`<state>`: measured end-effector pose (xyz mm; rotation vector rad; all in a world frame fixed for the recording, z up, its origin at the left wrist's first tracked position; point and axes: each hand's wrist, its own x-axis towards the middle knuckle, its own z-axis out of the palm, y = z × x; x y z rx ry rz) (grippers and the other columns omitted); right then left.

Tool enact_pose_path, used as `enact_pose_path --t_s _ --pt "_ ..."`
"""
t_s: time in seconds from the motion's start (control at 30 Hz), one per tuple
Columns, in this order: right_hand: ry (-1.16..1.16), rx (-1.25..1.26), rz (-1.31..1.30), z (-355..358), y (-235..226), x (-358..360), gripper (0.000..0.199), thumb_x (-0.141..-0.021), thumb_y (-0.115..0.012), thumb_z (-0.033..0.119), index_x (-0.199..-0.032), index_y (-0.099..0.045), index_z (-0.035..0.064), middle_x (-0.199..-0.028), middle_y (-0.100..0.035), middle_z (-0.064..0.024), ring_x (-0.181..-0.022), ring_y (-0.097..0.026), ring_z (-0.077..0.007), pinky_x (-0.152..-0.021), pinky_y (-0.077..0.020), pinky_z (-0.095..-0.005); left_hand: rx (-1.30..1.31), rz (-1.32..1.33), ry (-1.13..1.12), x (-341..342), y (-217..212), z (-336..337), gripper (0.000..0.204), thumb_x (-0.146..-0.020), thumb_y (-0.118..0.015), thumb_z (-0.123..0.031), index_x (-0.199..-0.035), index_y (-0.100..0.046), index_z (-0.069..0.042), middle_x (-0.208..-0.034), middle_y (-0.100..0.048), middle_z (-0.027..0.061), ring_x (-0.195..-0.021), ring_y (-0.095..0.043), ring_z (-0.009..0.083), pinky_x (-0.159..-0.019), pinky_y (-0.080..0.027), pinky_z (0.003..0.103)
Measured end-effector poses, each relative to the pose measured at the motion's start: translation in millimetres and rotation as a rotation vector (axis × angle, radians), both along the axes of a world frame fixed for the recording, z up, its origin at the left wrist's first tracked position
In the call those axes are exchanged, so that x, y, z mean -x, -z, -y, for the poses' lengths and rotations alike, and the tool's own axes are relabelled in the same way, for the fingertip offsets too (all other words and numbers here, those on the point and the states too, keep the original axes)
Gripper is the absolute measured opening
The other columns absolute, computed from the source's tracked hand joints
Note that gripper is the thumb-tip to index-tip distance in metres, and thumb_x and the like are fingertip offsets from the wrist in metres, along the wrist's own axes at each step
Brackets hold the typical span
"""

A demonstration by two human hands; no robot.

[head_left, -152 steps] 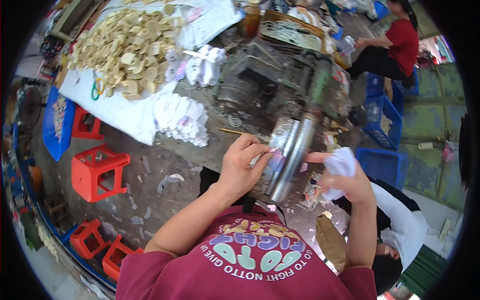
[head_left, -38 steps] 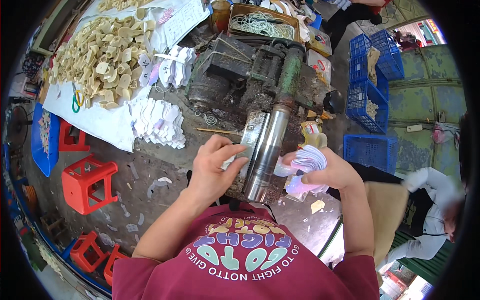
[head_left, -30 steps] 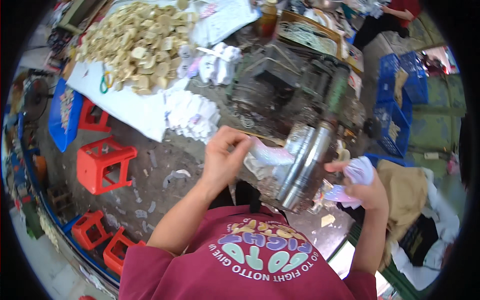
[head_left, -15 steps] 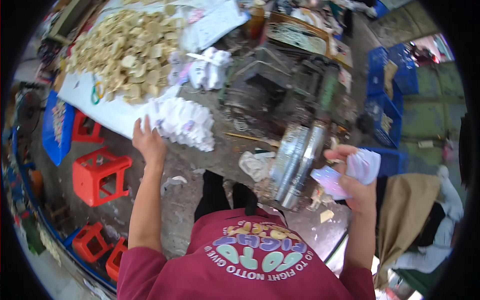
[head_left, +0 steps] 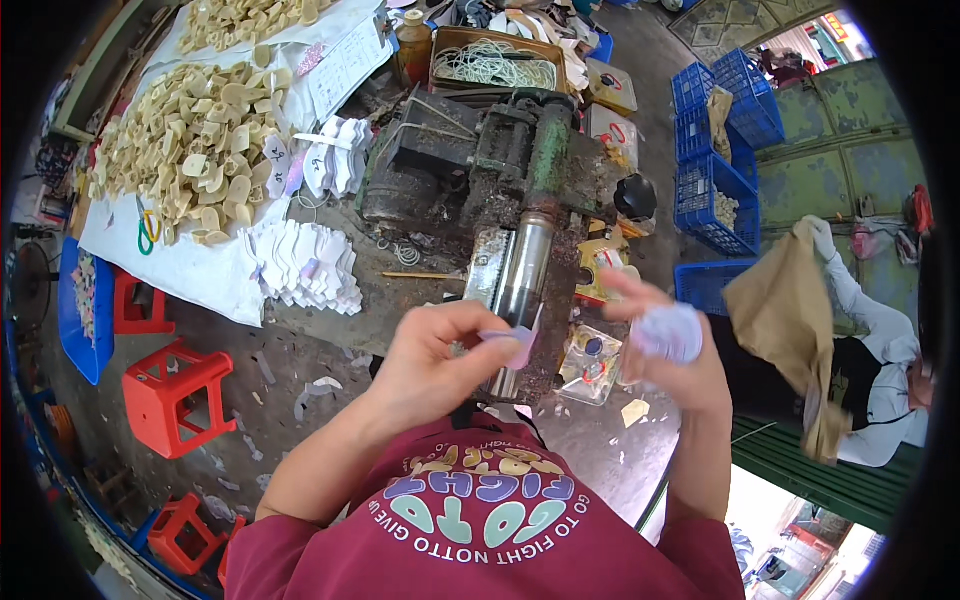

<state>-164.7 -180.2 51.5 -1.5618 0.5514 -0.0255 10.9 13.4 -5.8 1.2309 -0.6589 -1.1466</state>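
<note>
The left hand (head_left: 430,365) pinches one pale cut piece (head_left: 515,340). The right hand (head_left: 665,350) grips a stack of pieces (head_left: 668,332). Hold the piece flat near the metal roller (head_left: 520,285).

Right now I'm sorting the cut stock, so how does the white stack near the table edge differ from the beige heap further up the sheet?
The white stack is thin flat cut-outs, fanned in overlapping rows; the beige heap is thicker, rounded pieces piled loosely at all angles. The white stack is small and compact, while the beige heap spreads over much more of the white sheet. Both lie untouched, away from the left hand and right hand.
</note>
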Motion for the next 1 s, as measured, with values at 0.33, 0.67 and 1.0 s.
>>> enact_pose_path --t_s 0.33,0.67,1.0 --pt "-0.152 -0.105 -0.308 24.5 26.8 -1.2 0.05 -0.07 -0.061 0.004 -0.119 -0.058 -0.0004 -0.098 -0.066 -0.0043 -0.081 -0.06 -0.0088 -0.071 -0.0487 -0.0244 -0.051 0.688 -0.384 -1.0 39.1 2.2 0.029 -0.073 -0.074 -0.002 -0.101 -0.067 -0.003 -0.089 -0.059 0.0084 -0.08 -0.058 0.0191 -0.072 -0.047 0.03" --pt "0.053 -0.231 -0.147 11.6 27.6 -30.3 0.059 -0.071 -0.066 0.012 -0.125 -0.051 -0.0065 -0.098 -0.067 -0.0143 -0.077 -0.066 -0.0193 -0.075 -0.0522 -0.0319 -0.066 0.536 -0.485 -12.0 83.4 -14.3 0.008 -0.08 -0.068 -0.005 -0.087 -0.067 0.0 -0.085 -0.062 0.0086 -0.079 -0.06 0.0177 -0.07 -0.047 0.03" --pt "0.093 -0.355 0.039 -5.1 38.0 -31.6 0.076 -0.086 -0.064 0.042 -0.138 -0.035 -0.0049 -0.059 -0.05 -0.0036 -0.052 -0.054 -0.0149 -0.074 -0.0511 -0.0335 -0.693 1.421 -1.025 -214.7 177.0 -197.6 0.004 -0.081 -0.066 -0.01 -0.082 -0.067 -0.006 -0.081 -0.061 0.01 -0.077 -0.06 0.0272 -0.072 -0.046 0.039"
